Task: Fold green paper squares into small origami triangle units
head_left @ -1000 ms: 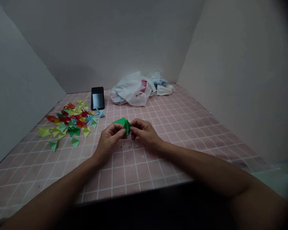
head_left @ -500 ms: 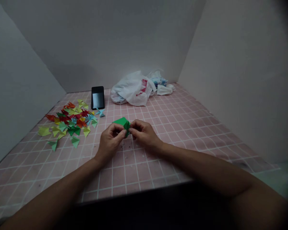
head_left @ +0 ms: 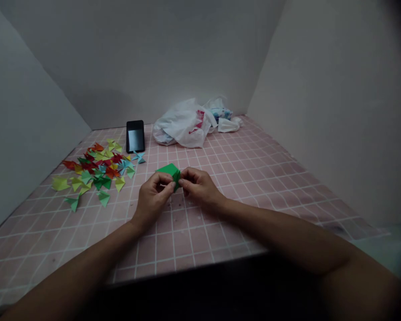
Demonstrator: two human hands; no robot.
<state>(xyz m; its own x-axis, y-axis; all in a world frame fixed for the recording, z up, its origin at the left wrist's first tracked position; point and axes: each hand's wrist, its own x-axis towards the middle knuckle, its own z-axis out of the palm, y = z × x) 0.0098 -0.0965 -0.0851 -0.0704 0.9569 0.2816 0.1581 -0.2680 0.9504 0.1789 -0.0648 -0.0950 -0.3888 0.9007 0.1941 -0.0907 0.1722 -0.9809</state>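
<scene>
A partly folded piece of green origami paper [head_left: 169, 169] is held between my two hands above the pink tiled tabletop. My left hand [head_left: 154, 191] pinches it from the left, thumb in front and fingers behind. On the other side, my right hand [head_left: 199, 187] is closed with thumb and fingertips pinching the paper's right edge. My fingers cover the lower part of the folds. To the left lies a loose pile of folded paper cranes [head_left: 102, 182] in red, orange, yellow, green and light blue.
A black phone [head_left: 135, 136] leans upright behind the pile. White plastic bags [head_left: 183, 122] lie against the back wall, with a blue-and-white packet [head_left: 220, 113] beside them. Plain walls enclose the pink tiled table [head_left: 247, 178] on three sides.
Both hands keep their pinch on the green paper, with barely any finger movement. The whole view has shifted very slightly.
</scene>
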